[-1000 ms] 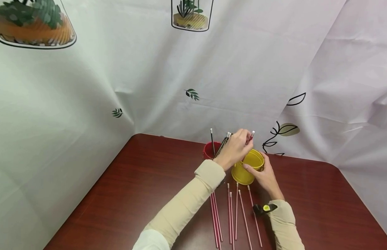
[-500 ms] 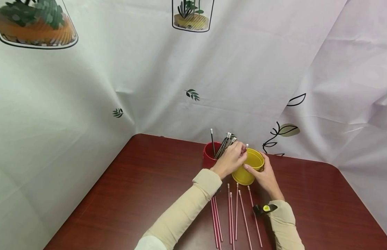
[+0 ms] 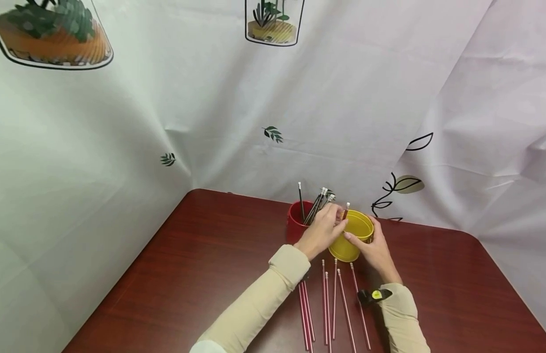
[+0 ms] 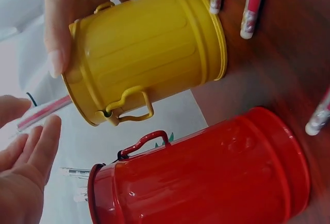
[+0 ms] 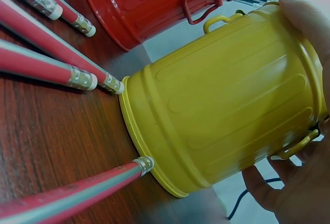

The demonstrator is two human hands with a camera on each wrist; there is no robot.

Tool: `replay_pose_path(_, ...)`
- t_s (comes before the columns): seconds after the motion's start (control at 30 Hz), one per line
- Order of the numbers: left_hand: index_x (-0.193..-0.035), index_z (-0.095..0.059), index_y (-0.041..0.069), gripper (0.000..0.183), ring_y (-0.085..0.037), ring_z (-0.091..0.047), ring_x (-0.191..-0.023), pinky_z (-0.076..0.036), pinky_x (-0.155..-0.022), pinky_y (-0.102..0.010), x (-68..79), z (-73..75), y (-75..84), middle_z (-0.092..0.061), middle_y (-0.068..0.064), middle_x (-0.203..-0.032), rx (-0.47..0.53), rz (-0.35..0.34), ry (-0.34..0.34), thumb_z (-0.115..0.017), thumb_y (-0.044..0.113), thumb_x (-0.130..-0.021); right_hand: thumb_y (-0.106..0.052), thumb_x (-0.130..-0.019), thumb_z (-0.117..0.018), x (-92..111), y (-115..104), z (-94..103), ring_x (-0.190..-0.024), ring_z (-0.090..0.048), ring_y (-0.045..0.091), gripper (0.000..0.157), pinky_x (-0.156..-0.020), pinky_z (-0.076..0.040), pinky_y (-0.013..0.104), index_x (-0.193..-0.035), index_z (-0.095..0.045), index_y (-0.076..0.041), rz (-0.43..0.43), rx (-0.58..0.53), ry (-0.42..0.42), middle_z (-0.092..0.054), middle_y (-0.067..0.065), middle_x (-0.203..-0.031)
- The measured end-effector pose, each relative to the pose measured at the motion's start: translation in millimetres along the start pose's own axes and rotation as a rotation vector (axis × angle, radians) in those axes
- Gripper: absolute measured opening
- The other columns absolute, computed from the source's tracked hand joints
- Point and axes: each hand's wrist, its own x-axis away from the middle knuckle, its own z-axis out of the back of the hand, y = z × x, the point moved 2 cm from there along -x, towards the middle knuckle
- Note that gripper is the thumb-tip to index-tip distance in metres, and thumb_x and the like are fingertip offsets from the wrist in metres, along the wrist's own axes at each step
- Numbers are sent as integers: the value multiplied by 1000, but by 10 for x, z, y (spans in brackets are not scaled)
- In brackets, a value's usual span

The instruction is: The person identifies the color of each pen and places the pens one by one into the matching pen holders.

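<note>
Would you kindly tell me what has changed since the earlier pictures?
The left hand moved down and slightly left in the head view, lowering a red pencil into the yellow bucket; its fingers now look loosened. The right hand still holds the bucket; the red bucket and the pencils on the table stayed put.

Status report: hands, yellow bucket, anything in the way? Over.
Left hand at red pencil partly inside yellow bucket, grip unclear. Right hand holding bucket. Loose red pencils by its base.

White plant-printed cloth (image 3: 343,93) hangs behind the reddish-brown table (image 3: 198,255).
</note>
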Motion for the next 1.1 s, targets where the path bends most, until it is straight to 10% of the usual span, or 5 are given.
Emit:
replay_pose_path(0.3,-89,-56,4,6,-7,-53,-72,-45,-66,-10,456,150,35,-54,-2,-83,-12,73,13,-58,4,-83,-32,-80,-70,23,11,17,-109,-47,23,83,-81,-41,15,-143,-19,-14,12,-5,8,-44,13,-127)
replay_pose_path(0.77,-55,-40,11,28,-13,-33,-45,-31,-39,-24,930,270,-172,-34,2,-49,-28,551,-264,-57,-1,-73,-35,-81,-69,13,-3,34,-111,-46,23,84,-89,-40,26,-144,-16,-15,-21,26,-9,-43,13,-129)
replay_pose_path(1.1,-53,-48,10,23,-15,-43,-48,-35,-42,-27,1035,233,-242,-50,-4,-52,-153,579,-328,-62,2,-69,-33,-82,-68,29,-21,9,-113,-45,24,84,-92,-39,35,-144,-15,-15,-29,17,-30,-42,13,-130)
